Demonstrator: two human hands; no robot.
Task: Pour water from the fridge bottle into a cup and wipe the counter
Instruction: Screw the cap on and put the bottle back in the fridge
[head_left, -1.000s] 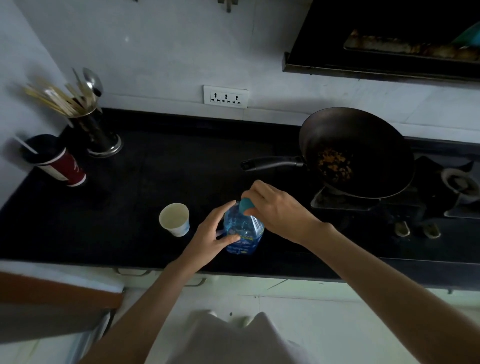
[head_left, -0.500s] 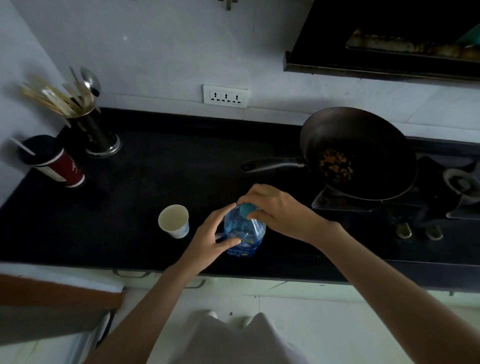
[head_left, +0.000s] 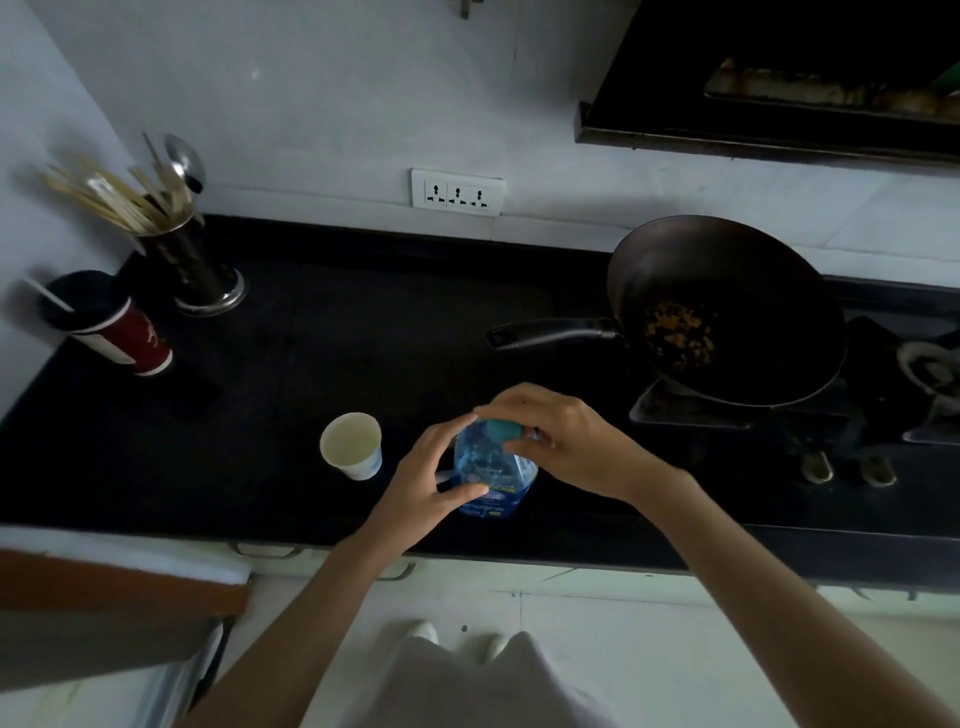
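A clear blue water bottle (head_left: 491, 475) stands upright on the black counter (head_left: 311, 374), near its front edge. My left hand (head_left: 421, 486) wraps around the bottle's left side. My right hand (head_left: 561, 436) grips the teal cap (head_left: 500, 428) at its top, fingers curled over it. A small white paper cup (head_left: 352, 445) stands just left of the bottle, apart from it; it looks empty.
A dark wok (head_left: 727, 312) with food scraps sits on the stove at right, its handle (head_left: 550, 332) pointing left toward the bottle. A utensil holder (head_left: 187, 260) and a red lidded cup (head_left: 111, 325) stand at the back left. An open door edge (head_left: 119, 587) juts in lower left.
My right hand has turned on the cap, its fingers shifting round it. The bottle and my left hand stay in place.
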